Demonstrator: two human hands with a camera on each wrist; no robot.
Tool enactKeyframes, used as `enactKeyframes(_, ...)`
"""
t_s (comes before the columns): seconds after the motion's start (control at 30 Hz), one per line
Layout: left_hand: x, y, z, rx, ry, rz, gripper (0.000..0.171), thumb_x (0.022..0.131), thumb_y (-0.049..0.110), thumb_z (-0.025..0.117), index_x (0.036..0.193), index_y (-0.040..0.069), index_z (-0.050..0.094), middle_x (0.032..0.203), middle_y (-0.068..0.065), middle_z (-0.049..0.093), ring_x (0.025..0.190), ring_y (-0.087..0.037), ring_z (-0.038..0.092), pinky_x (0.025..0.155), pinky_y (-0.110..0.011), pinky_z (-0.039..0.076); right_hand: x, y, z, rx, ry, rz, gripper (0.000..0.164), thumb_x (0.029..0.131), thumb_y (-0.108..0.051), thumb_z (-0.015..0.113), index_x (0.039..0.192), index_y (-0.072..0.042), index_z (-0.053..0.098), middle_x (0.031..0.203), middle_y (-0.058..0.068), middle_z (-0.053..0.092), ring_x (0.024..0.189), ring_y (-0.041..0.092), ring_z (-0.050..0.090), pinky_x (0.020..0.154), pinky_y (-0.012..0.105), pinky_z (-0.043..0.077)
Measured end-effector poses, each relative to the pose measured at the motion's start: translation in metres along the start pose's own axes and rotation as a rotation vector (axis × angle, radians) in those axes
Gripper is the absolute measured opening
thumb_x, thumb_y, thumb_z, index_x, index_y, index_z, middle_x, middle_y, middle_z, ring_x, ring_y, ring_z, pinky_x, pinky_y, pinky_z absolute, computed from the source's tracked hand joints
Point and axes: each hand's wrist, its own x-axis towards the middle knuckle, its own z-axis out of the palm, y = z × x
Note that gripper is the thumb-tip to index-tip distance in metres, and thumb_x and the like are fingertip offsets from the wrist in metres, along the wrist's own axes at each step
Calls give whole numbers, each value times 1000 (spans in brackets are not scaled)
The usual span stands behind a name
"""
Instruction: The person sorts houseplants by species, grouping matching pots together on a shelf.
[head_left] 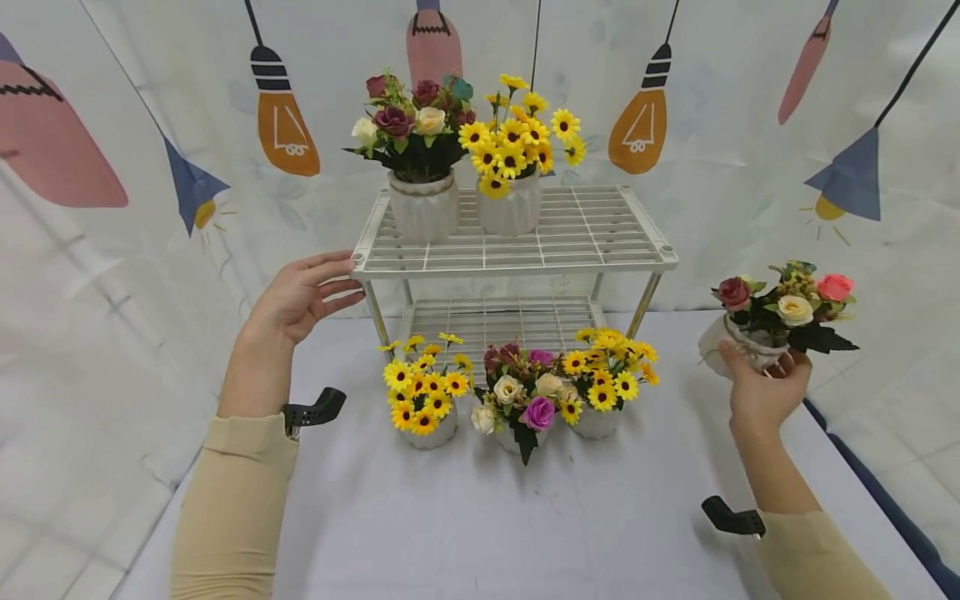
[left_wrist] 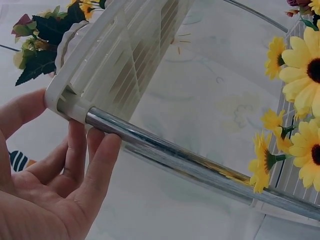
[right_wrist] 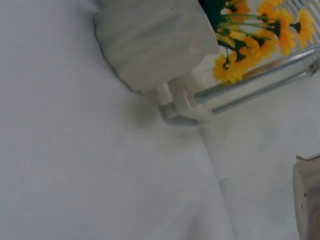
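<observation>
My left hand (head_left: 311,292) touches the front left corner of a white two-tier wire shelf rack (head_left: 517,271). In the left wrist view the fingers (left_wrist: 100,165) lie along the outer side of the corner and its metal leg (left_wrist: 150,142). Off to the right of the rack, my right hand (head_left: 768,396) grips a white flower pot (head_left: 750,350) with red, cream and pink roses (head_left: 795,310), raised and tilted. Only a slice of this pot (right_wrist: 305,195) shows at the right wrist view's edge. On the upper shelf stand a rose pot (head_left: 422,204) and a sunflower pot (head_left: 510,204).
Before the lower shelf (head_left: 510,312) sit a sunflower pot (head_left: 435,429), a rose pot (head_left: 517,437) and another sunflower pot (head_left: 597,422). A white cloth covers the table (head_left: 465,525), and a printed curtain (head_left: 480,50) hangs behind.
</observation>
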Motion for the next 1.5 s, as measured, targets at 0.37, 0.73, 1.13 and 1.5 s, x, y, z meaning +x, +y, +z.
enactKeyframes(0.37,2,-2,1,15,-8,-16,66,95,26,77,147,-2,47,111,1,71,99,-17,69,82,-28,60,-26,-46,15,148,-23,-116,88,73,-10,95,145,-21,45,144,0,46,127,15,47,103,27,48)
enactKeyframes(0.73,3,-1,2,0,-9,-25,67,94,26,79,145,-1,48,114,-2,71,97,-17,70,82,-29,60,-42,-90,30,280,-83,-180,87,74,-4,93,145,-19,44,143,3,49,126,16,46,103,31,47)
enactKeyframes(1.13,5,3,-1,3,-37,-16,61,96,23,77,144,-1,48,117,-3,70,96,-17,71,82,-29,60,-49,-136,62,430,-178,-244,83,72,10,89,139,-11,46,136,9,49,119,19,50,95,31,50)
enactKeyframes(1.5,7,3,-5,5,-60,-27,59,97,22,75,144,1,47,114,0,71,99,-17,70,83,-30,60,-55,-160,97,348,-316,-204,83,75,0,91,140,-16,42,135,7,47,117,18,53,97,30,50)
